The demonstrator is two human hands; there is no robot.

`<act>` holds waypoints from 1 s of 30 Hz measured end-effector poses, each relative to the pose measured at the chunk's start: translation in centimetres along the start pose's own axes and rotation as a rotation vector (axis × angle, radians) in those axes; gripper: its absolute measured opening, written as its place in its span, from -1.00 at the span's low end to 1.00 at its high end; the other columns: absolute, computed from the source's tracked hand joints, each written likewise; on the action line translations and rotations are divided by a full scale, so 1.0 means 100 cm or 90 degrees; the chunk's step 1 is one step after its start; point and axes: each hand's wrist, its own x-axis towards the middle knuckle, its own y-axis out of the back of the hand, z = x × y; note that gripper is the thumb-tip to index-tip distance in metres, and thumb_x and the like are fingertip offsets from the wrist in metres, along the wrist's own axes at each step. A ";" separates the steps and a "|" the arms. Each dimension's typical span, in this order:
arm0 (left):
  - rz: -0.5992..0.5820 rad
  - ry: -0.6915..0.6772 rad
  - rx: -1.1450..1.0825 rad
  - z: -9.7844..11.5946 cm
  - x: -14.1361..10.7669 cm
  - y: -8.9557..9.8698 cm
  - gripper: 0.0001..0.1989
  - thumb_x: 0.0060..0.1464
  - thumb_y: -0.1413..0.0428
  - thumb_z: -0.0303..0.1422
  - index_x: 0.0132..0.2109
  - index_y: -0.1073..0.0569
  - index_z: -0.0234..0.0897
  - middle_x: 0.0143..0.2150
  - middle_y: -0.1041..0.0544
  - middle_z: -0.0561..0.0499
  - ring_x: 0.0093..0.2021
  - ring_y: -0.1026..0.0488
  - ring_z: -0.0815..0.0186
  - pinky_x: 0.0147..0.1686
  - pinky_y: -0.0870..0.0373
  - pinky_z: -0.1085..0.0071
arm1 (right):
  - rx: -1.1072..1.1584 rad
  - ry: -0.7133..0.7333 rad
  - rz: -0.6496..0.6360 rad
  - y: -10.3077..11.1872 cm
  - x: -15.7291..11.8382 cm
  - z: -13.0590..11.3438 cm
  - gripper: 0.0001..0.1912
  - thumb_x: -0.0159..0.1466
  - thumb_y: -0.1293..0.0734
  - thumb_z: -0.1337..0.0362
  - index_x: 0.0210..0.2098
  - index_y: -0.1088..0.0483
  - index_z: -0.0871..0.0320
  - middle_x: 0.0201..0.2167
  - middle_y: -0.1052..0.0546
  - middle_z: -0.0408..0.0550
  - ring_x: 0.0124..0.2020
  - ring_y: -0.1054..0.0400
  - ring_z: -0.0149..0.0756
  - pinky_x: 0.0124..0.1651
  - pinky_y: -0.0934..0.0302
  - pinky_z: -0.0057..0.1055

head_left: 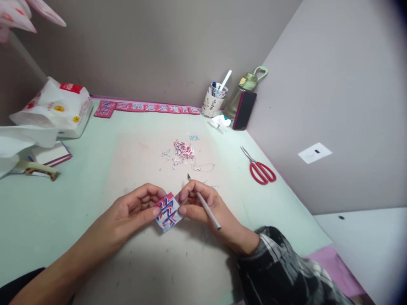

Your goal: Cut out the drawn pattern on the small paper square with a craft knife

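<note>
I see the left hand point(133, 209) with its fingers clamped on the carved tile point(167, 215); the right hand's point(208, 205) fingers grip its opposite edge and the knife point(208, 209). The tile is above the worktop point(85, 169), before the shavings point(183, 151). Scissors point(261, 170) lie right.

The pale green desk point(79, 178) carries a beige rectangular mat point(140, 148), on which red and white shavings point(183, 151) lie heaped. Pink square tiles with pale blue characters point(148, 107) line the desk's back edge, between a white plastic packet point(63, 110) and a clear paper-labelled cup point(210, 103). Near the cup are a translucent olive-green bottle point(234, 99), an upright dark phone point(244, 111) and crumpled white tissue point(220, 122). Red-handled metal scissors point(262, 172) lie at the right.
</note>
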 end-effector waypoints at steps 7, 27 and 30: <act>0.001 0.020 0.002 -0.005 0.003 -0.005 -0.75 0.31 -0.14 -0.04 -0.06 -0.47 -0.08 -0.19 -0.48 0.10 -0.18 -0.42 0.31 -0.18 -0.34 0.44 | 0.009 0.005 -0.001 0.001 0.003 0.002 -0.65 0.09 -0.63 0.22 -0.31 -0.42 0.13 -0.40 -0.52 -0.20 -0.41 -0.36 -0.44 -0.28 -0.24 -0.45; 0.037 0.012 0.022 -0.009 0.001 -0.008 -0.71 0.29 -0.15 -0.04 0.02 -0.40 -0.05 -0.12 -0.53 0.06 -0.08 -0.47 0.24 -0.13 -0.40 0.39 | -0.073 0.067 0.004 0.009 0.003 0.002 -0.64 0.45 -0.30 -0.03 0.01 -0.43 0.12 -0.33 -0.56 -0.08 -0.36 -0.43 -0.34 -0.21 -0.33 -0.34; 0.069 0.031 0.098 -0.012 0.000 -0.010 -0.67 0.27 -0.13 0.01 0.02 -0.40 -0.06 -0.15 -0.55 0.03 -0.10 -0.49 0.19 -0.12 -0.41 0.32 | -0.107 0.093 0.045 0.018 0.005 0.005 -0.51 0.49 -0.16 -0.13 0.12 -0.41 0.10 -0.39 -0.53 -0.12 -0.48 -0.35 -0.38 -0.33 -0.27 -0.38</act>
